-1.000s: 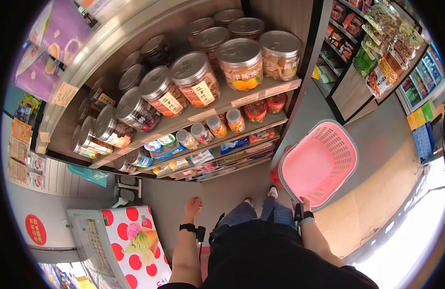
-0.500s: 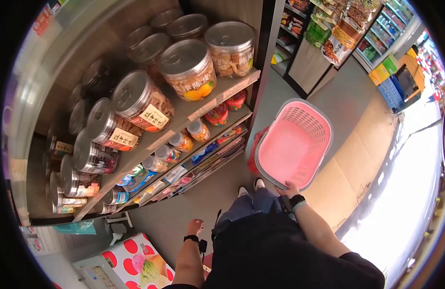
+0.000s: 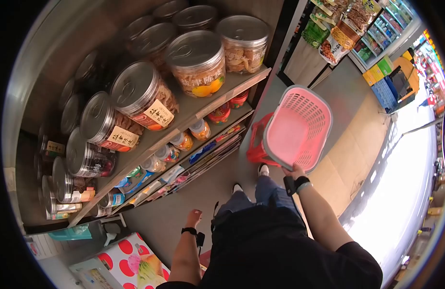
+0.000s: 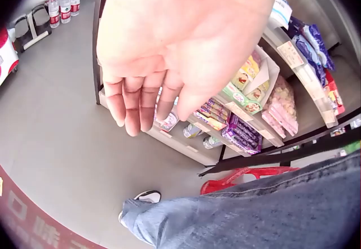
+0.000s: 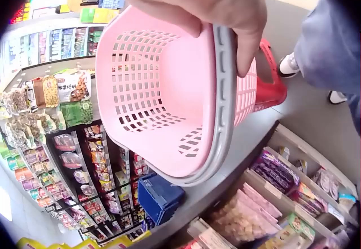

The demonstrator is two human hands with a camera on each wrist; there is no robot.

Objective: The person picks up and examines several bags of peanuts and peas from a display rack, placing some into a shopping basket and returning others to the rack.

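Note:
A pink basket (image 3: pixel 299 125) with a grey handle along its rim hangs in front of the person; in the right wrist view its slotted inside (image 5: pixel 169 80) looks bare. The right hand (image 3: pixel 294 172) grips the near rim and handle, and in the right wrist view the hand (image 5: pixel 208 7) has its thumb and fingers on either side of the rim. At the person's left side, the left hand (image 3: pixel 193 218) hangs with nothing in it. Its relaxed, slightly bent fingers point down in the left wrist view (image 4: pixel 163 52).
Shelves with lidded jars (image 3: pixel 196 62) stand at the left, smaller packets below. A red object (image 3: pixel 257 144) is beside the basket on the floor. A polka-dot freezer (image 3: pixel 135 265) is at lower left. A blue crate (image 5: pixel 159 197) and snack racks lie beyond.
The view has turned and moved closer to the jar shelves. The right hand has carried the basket along, still gripping its rim. More of the red object shows. The left hand stays hanging.

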